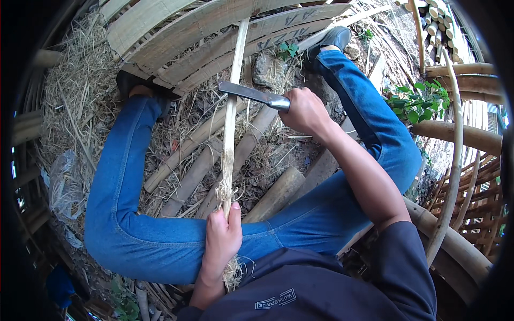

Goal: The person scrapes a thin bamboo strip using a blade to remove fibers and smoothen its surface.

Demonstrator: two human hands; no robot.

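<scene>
"What have you got in your left hand?"

"My left hand (224, 232) is closed around the frayed lower part of a pale, narrow strip (229, 131), thumb along it. It runs away from me between my legs, its far end overlapping the slatted planks (184, 40)."

"How's its surface?"

"Smooth and straight-grained farther up; near my fist it breaks into curly, hairy fibres (225, 191), and more straw-coloured shreds (232, 273) stick out below my hand."

"And the right?"

"My right hand (306, 111) is a tight fist around a knife (245, 92): flat, dull grey blade, blunt-ended, with a shiny round metal collar. My fingers hide the handle. The blade crosses over the strip; I can't tell whether they touch."

"Underneath?"

"Round, weathered poles (194, 174) on dry, tangled straw (75, 91)."
</scene>
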